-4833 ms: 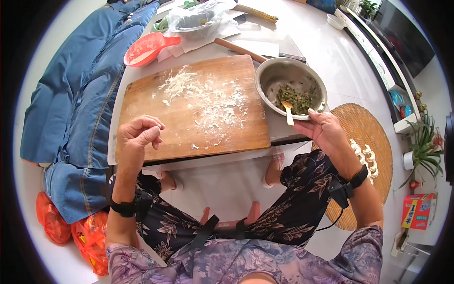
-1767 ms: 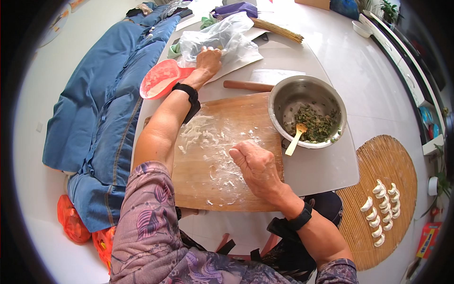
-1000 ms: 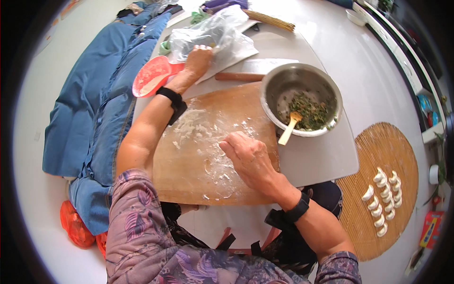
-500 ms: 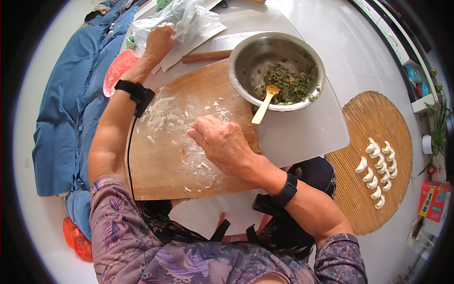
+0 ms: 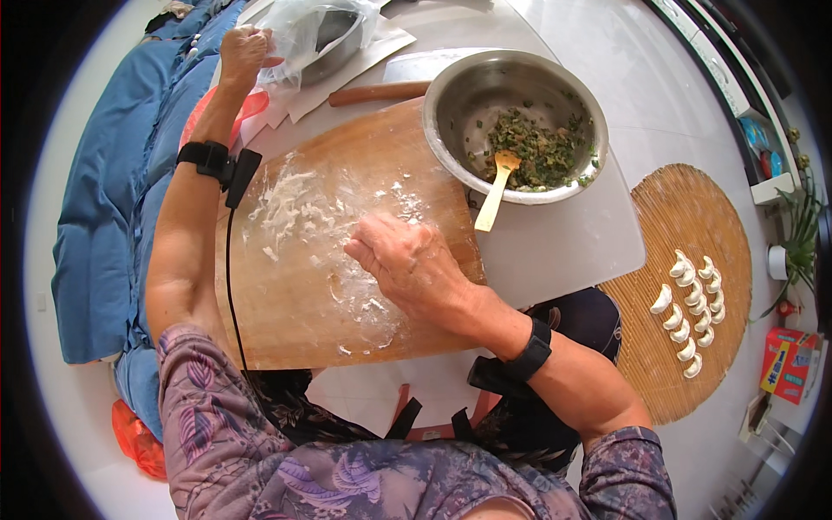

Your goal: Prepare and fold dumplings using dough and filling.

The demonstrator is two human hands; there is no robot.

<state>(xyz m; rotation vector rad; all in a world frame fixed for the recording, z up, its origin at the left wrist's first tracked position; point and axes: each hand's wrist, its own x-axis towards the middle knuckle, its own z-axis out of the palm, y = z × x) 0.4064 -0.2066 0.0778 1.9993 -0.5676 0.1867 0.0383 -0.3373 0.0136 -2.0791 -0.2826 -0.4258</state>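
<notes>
While the right hand (image 5: 407,264) rests knuckles-up on the floured wooden board (image 5: 295,286) near the desk's front edge, its fingers curled under so that any hold cannot be told, the left hand (image 5: 243,50) reaches to the far left corner, fingers pinched on a clear plastic bag (image 5: 312,30). A steel bowl (image 5: 459,95) of green filling sits just beside the board.

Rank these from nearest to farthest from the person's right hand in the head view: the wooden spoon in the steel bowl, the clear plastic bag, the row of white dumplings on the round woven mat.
From the right hand on the floured wooden board:
1. Wooden spoon, just beyond it in the steel bowl.
2. Row of white dumplings, far right on the round woven mat.
3. Clear plastic bag, top, at the left hand.
</notes>
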